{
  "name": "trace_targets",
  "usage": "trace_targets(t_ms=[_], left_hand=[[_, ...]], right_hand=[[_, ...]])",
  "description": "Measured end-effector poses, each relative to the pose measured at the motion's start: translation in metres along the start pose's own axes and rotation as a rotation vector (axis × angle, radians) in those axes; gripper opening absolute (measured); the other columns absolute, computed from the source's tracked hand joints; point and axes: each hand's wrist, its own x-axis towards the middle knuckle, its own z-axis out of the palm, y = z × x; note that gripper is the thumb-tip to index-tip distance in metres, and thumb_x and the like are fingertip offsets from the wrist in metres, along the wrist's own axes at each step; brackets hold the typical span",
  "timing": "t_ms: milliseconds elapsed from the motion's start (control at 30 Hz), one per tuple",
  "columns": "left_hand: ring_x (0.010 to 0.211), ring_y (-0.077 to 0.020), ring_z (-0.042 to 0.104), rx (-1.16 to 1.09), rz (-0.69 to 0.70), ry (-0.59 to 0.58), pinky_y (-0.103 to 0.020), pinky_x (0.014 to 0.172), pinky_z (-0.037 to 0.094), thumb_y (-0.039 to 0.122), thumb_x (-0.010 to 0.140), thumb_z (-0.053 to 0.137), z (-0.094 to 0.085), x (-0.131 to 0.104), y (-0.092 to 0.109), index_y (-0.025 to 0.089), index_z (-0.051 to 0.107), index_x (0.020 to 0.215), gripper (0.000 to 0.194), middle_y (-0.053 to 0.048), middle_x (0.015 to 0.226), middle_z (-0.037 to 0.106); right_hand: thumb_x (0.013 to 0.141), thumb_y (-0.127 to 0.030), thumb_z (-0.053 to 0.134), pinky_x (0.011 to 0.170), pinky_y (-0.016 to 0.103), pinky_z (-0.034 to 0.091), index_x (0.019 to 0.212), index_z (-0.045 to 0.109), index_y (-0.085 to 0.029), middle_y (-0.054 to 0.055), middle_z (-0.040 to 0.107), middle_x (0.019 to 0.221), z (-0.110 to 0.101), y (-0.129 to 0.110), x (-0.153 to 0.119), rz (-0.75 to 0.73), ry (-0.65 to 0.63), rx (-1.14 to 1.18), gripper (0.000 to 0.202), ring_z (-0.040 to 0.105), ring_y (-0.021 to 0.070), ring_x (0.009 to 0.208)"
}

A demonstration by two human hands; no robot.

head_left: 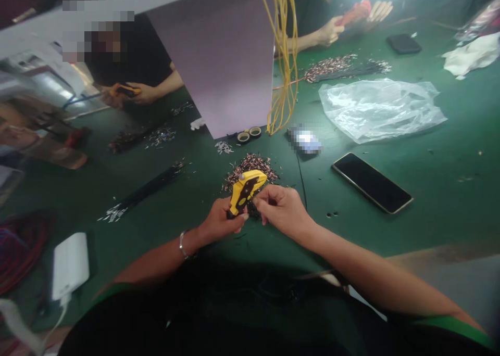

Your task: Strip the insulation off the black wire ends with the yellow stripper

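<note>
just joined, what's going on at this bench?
The person's left hand grips a yellow-and-black hand tool. The right hand is close beside it; whether that hand pinches anything is too small to tell. Just beyond the tool, a pile of short copper-coloured pieces lies on the green table. A dark bundle with silvery ends lies off to the left, a phone to the right.

And here's a black fabric top (219, 314), broad and dark; green cloth edging the short left sleeve (111, 295), brighter green edging the short right sleeve (455, 329); both forearms (351, 262) bare below; and there, a thin silver-coloured bracelet (182, 245), looped round the left wrist, catching light!
</note>
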Motion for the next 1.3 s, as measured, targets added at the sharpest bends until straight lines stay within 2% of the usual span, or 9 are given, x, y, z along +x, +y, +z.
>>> trace_targets(t_ms=[133, 233, 367, 533, 667, 800, 967, 1133, 1300], left_hand=[[0.037, -0.0076, 0.048, -0.116, -0.037, 0.028, -0.019, 0.041, 0.039, 0.029, 0.077, 0.072, 0.000, 0.001, -0.006, 0.014, 0.056, 0.077, 0.022, 0.005, 0.046, 0.054], [0.036, -0.0093, 0.049, -0.253, -0.050, 0.007, -0.021, 0.040, 0.041, 0.028, 0.078, 0.072, 0.000, 0.003, -0.009, 0.014, 0.056, 0.078, 0.021, 0.004, 0.047, 0.055], [0.043, -0.0116, 0.052, -0.465, -0.053, -0.047, -0.027, 0.046, 0.047, 0.020, 0.073, 0.073, -0.002, 0.006, -0.006, 0.013, 0.059, 0.084, 0.019, 0.003, 0.053, 0.057], [0.055, -0.0158, 0.058, -0.659, -0.059, -0.175, -0.034, 0.056, 0.051, 0.014, 0.063, 0.070, -0.008, 0.010, -0.001, 0.011, 0.063, 0.092, 0.030, -0.004, 0.070, 0.064], [0.061, -0.0203, 0.061, -0.711, -0.067, -0.264, -0.040, 0.062, 0.053, 0.016, 0.060, 0.067, -0.014, 0.012, 0.001, 0.009, 0.064, 0.094, 0.035, -0.008, 0.074, 0.065], [0.064, -0.0218, 0.063, -0.748, -0.066, -0.325, -0.040, 0.063, 0.053, 0.018, 0.061, 0.064, -0.017, 0.013, -0.001, 0.009, 0.063, 0.098, 0.038, -0.009, 0.075, 0.065], [0.065, -0.0224, 0.063, -0.746, -0.054, -0.357, -0.041, 0.065, 0.053, 0.019, 0.061, 0.066, -0.018, 0.014, -0.002, 0.009, 0.063, 0.099, 0.039, -0.010, 0.077, 0.065], [0.068, -0.0235, 0.064, -0.749, -0.067, -0.391, -0.042, 0.068, 0.053, 0.019, 0.062, 0.067, -0.020, 0.014, -0.004, 0.010, 0.063, 0.100, 0.039, -0.010, 0.079, 0.066], [0.070, -0.0239, 0.064, -0.761, -0.086, -0.401, -0.042, 0.069, 0.053, 0.020, 0.059, 0.068, -0.023, 0.015, 0.000, 0.011, 0.063, 0.101, 0.044, -0.011, 0.082, 0.066]], right_hand=[[0.079, -0.024, 0.057, 0.045, 0.022, 0.043, 0.063, 0.055, -0.021, -0.005, 0.055, 0.049, 0.000, 0.000, 0.001, -0.020, -0.021, 0.052, 0.017, 0.051, 0.0080, 0.042], [0.079, -0.025, 0.059, 0.045, 0.023, 0.044, 0.067, 0.058, -0.020, -0.005, 0.057, 0.051, -0.001, 0.001, 0.002, -0.022, -0.030, 0.097, 0.013, 0.053, 0.0088, 0.042], [0.080, -0.027, 0.060, 0.048, 0.024, 0.047, 0.072, 0.061, -0.019, -0.004, 0.061, 0.055, -0.004, 0.008, 0.005, -0.044, -0.001, 0.118, 0.011, 0.056, 0.0098, 0.045], [0.082, -0.027, 0.059, 0.057, 0.029, 0.052, 0.081, 0.063, -0.019, 0.000, 0.067, 0.066, -0.011, 0.011, 0.010, -0.117, 0.066, 0.129, 0.009, 0.062, 0.0119, 0.054], [0.081, -0.028, 0.062, 0.060, 0.031, 0.054, 0.086, 0.061, -0.020, 0.001, 0.068, 0.068, -0.017, 0.008, 0.012, -0.120, 0.060, 0.191, 0.010, 0.063, 0.0126, 0.055], [0.081, -0.032, 0.066, 0.060, 0.031, 0.053, 0.088, 0.060, -0.019, 0.001, 0.069, 0.069, -0.020, 0.007, 0.013, -0.100, 0.044, 0.259, 0.015, 0.063, 0.0129, 0.056], [0.081, -0.036, 0.069, 0.061, 0.032, 0.054, 0.095, 0.056, -0.019, 0.000, 0.070, 0.068, -0.022, 0.009, 0.015, -0.101, 0.016, 0.363, 0.025, 0.065, 0.0133, 0.056], [0.081, -0.038, 0.070, 0.064, 0.033, 0.055, 0.090, 0.053, -0.020, 0.002, 0.073, 0.071, -0.024, 0.006, 0.015, -0.085, 0.008, 0.395, 0.027, 0.067, 0.0137, 0.058], [0.078, -0.037, 0.073, 0.058, 0.031, 0.054, 0.082, 0.056, -0.020, 0.002, 0.074, 0.072, -0.024, 0.006, 0.015, -0.037, 0.054, 0.409, 0.025, 0.065, 0.0123, 0.052]])
